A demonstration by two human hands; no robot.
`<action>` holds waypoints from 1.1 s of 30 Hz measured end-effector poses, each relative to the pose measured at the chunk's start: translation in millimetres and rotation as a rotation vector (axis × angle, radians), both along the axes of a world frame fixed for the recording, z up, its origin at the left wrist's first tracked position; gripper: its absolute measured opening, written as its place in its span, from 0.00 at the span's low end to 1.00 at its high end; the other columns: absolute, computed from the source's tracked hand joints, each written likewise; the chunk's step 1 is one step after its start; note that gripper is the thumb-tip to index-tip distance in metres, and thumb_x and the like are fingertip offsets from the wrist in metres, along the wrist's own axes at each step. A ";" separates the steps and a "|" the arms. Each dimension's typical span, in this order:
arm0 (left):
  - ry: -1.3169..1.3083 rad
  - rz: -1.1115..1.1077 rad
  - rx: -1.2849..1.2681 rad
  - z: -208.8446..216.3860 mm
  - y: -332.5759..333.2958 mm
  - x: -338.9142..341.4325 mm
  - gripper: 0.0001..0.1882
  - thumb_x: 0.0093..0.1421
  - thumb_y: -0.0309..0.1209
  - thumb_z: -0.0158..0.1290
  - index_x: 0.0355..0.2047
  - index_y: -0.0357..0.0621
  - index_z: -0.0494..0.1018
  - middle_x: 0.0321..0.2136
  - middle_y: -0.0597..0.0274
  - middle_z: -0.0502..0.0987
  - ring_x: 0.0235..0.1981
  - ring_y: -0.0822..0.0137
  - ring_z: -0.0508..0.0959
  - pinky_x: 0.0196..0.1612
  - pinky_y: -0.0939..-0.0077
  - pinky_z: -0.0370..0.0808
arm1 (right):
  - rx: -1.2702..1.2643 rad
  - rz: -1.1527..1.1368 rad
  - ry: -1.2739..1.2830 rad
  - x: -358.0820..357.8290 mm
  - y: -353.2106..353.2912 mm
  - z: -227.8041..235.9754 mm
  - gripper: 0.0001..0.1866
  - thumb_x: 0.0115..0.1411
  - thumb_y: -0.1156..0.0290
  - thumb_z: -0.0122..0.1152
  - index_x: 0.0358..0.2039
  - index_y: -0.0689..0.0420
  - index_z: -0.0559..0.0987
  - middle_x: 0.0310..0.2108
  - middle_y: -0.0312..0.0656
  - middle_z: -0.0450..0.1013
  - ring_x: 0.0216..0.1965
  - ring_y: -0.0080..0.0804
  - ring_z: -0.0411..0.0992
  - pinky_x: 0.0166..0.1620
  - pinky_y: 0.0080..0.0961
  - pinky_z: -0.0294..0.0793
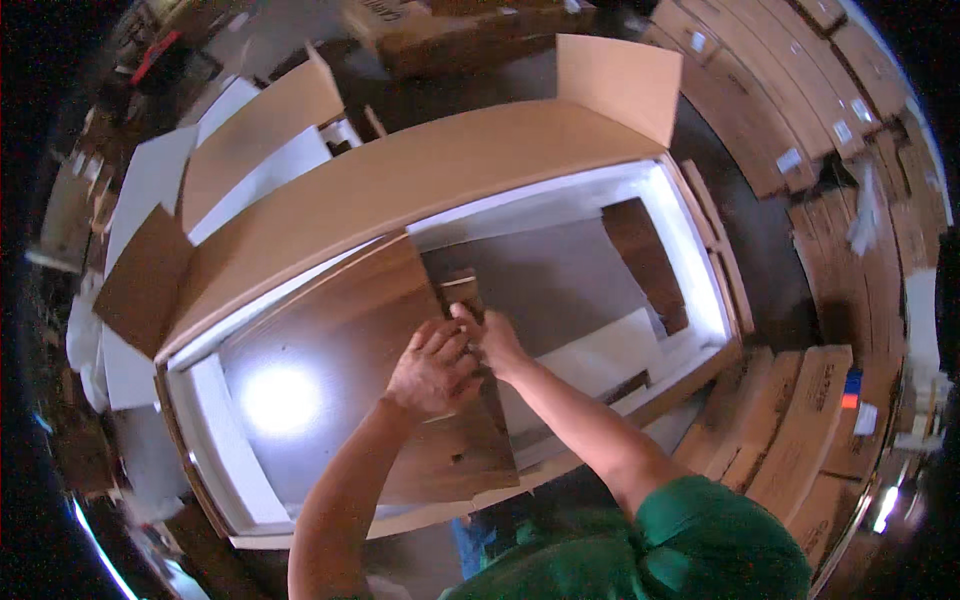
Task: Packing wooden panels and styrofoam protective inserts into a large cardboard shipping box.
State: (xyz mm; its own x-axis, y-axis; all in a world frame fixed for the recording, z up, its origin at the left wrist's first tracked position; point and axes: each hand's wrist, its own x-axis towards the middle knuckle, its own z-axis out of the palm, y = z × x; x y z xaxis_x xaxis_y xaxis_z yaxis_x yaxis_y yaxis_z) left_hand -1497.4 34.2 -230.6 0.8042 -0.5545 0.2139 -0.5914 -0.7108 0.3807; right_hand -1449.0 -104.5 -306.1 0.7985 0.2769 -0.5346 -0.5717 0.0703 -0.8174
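Observation:
A wide brown wood-grain panel (340, 360) lies in the left part of a long open carton (400, 170), its right edge near the middle. At that edge my two hands meet. My left hand (438, 370) is closed, its fingers curled beside the right one; what they grip is hidden. My right hand (492, 342) is closed around the lower end of a small tan-brown piece (460, 285) with a pale upper edge, its kind unclear. Beyond the panel edge lie a grey-brown flat surface (550, 280), a white foam piece (600, 355) and a darker wood-grain strip (645, 260).
White foam (700, 250) lines the carton's walls. Its flap (620, 85) stands up at the far right. Another open carton (260, 140) with white lining stands behind at the left. Stacked long cartons (760, 90) fill the right side, with more cartons (790, 430) close by at lower right.

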 end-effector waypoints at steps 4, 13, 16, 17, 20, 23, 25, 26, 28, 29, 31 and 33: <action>0.029 0.001 0.104 -3.3 1.0 -10.4 0.11 0.45 0.42 0.53 0.23 0.50 0.72 0.29 0.63 0.68 0.40 0.63 0.67 0.47 0.57 0.59 | -0.623 0.285 -0.333 15.1 3.1 32.3 0.32 0.52 0.42 0.48 0.29 0.66 0.74 0.26 0.49 0.73 0.30 0.37 0.71 0.34 0.35 0.67; 0.226 -0.024 0.431 -28.9 -6.3 7.2 0.15 0.49 0.42 0.46 0.36 0.56 0.69 0.42 0.65 0.63 0.44 0.64 0.65 0.48 0.55 0.55 | -0.795 0.318 -0.195 164.0 -205.8 33.7 0.43 0.50 0.36 0.44 0.53 0.62 0.61 0.54 0.53 0.57 0.54 0.44 0.59 0.53 0.35 0.59; 0.426 -0.096 0.640 -34.7 -16.9 5.2 0.20 0.53 0.45 0.42 0.46 0.59 0.67 0.53 0.64 0.61 0.48 0.62 0.64 0.53 0.49 0.52 | -0.745 0.240 -0.296 189.8 -231.9 29.1 0.40 0.51 0.37 0.43 0.51 0.62 0.65 0.52 0.52 0.62 0.54 0.43 0.59 0.51 0.33 0.60; 0.327 -0.055 0.569 -37.5 -17.0 1.7 0.17 0.51 0.43 0.44 0.41 0.57 0.68 0.48 0.65 0.63 0.46 0.63 0.65 0.51 0.52 0.54 | -0.761 0.256 -0.315 196.9 -234.7 26.6 0.41 0.51 0.37 0.43 0.51 0.63 0.65 0.51 0.52 0.62 0.54 0.43 0.59 0.52 0.33 0.58; 0.034 0.023 0.323 -59.0 -17.3 -2.3 0.09 0.44 0.37 0.49 0.27 0.51 0.71 0.33 0.66 0.67 0.41 0.67 0.67 0.45 0.61 0.59 | -0.837 0.271 -0.273 213.6 -264.9 6.0 0.42 0.51 0.36 0.43 0.51 0.65 0.64 0.51 0.51 0.62 0.54 0.43 0.58 0.54 0.34 0.56; -0.047 0.042 0.253 -67.6 -19.4 -3.9 0.07 0.42 0.35 0.51 0.22 0.49 0.71 0.28 0.67 0.69 0.39 0.68 0.68 0.43 0.65 0.61 | -1.236 0.197 -0.132 212.8 -292.1 -15.5 0.46 0.47 0.33 0.44 0.52 0.63 0.63 0.54 0.53 0.58 0.57 0.45 0.54 0.57 0.34 0.52; -0.066 0.048 0.275 -63.2 -19.9 -4.3 0.07 0.41 0.35 0.51 0.22 0.49 0.71 0.28 0.67 0.69 0.39 0.68 0.68 0.43 0.65 0.61 | -1.148 0.297 -0.131 213.2 -309.9 12.1 0.48 0.46 0.32 0.45 0.54 0.63 0.60 0.57 0.53 0.54 0.59 0.45 0.49 0.59 0.35 0.50; -0.062 0.032 0.234 -63.5 -19.0 -3.6 0.07 0.41 0.35 0.51 0.21 0.49 0.71 0.27 0.66 0.69 0.38 0.68 0.68 0.43 0.66 0.61 | -1.147 0.304 -0.131 216.5 -317.9 4.8 0.48 0.46 0.32 0.45 0.54 0.63 0.60 0.57 0.53 0.54 0.59 0.45 0.49 0.59 0.35 0.50; -0.053 0.015 0.193 -65.4 -19.0 -1.7 0.07 0.41 0.35 0.51 0.21 0.49 0.71 0.27 0.66 0.69 0.38 0.67 0.68 0.42 0.66 0.61 | -1.094 0.199 -0.262 226.0 -330.4 -12.5 0.49 0.46 0.32 0.44 0.54 0.63 0.60 0.57 0.53 0.53 0.60 0.44 0.49 0.59 0.34 0.50; -0.039 0.029 0.203 -66.8 -19.3 0.2 0.07 0.40 0.35 0.51 0.21 0.48 0.71 0.27 0.66 0.69 0.38 0.67 0.68 0.42 0.66 0.62 | -1.092 0.201 -0.259 230.0 -332.5 -16.6 0.49 0.46 0.32 0.44 0.54 0.63 0.60 0.57 0.53 0.53 0.60 0.44 0.49 0.59 0.34 0.50; -0.017 0.041 0.216 -69.5 -21.1 1.9 0.07 0.40 0.35 0.51 0.20 0.48 0.71 0.27 0.66 0.69 0.38 0.67 0.68 0.41 0.67 0.62 | -1.192 0.257 -0.120 235.2 -332.3 -24.3 0.48 0.46 0.31 0.43 0.52 0.64 0.63 0.53 0.54 0.59 0.57 0.46 0.54 0.57 0.33 0.53; -0.025 0.042 0.176 -73.2 -16.6 1.1 0.07 0.40 0.34 0.51 0.20 0.47 0.70 0.28 0.65 0.70 0.39 0.67 0.68 0.40 0.67 0.63 | -1.206 0.490 -0.155 243.6 -307.9 10.1 0.48 0.46 0.30 0.41 0.50 0.64 0.66 0.49 0.55 0.64 0.53 0.49 0.60 0.55 0.34 0.57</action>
State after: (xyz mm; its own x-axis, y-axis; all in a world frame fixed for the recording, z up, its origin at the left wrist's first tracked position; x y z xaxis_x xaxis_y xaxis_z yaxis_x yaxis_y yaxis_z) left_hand -1496.3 17.6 -303.8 0.8228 -0.5515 0.1371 -0.5679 -0.7892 0.2338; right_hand -1205.5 -412.4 -296.0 0.8273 -0.0306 -0.5609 -0.2235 -0.9340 -0.2788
